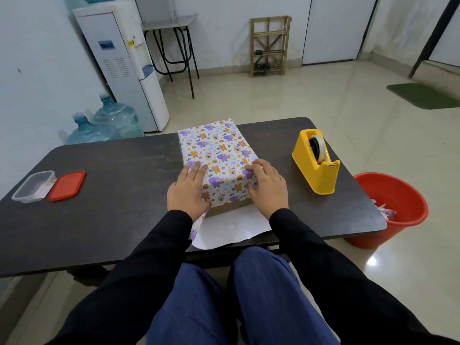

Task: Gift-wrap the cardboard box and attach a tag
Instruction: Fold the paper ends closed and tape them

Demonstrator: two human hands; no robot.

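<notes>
The cardboard box point(229, 207) lies in the middle of the dark table, covered on top by wrapping paper point(216, 148) printed with elephants, bears and rainbows. Only a strip of bare brown card shows at the near end. A white flap of the paper point(231, 229) lies flat on the table toward me. My left hand point(188, 189) presses the paper against the box's near left corner, fingers on top and thumb down the side. My right hand point(267, 186) presses the near right corner the same way, fingers bent over the edge.
A yellow tape dispenser point(316, 161) stands right of the box. A clear plastic tub point(33, 186) and its red lid point(67, 185) sit at the table's left. A red bucket point(398, 195) stands on the floor by the right table edge. Water bottles point(109, 123) stand behind.
</notes>
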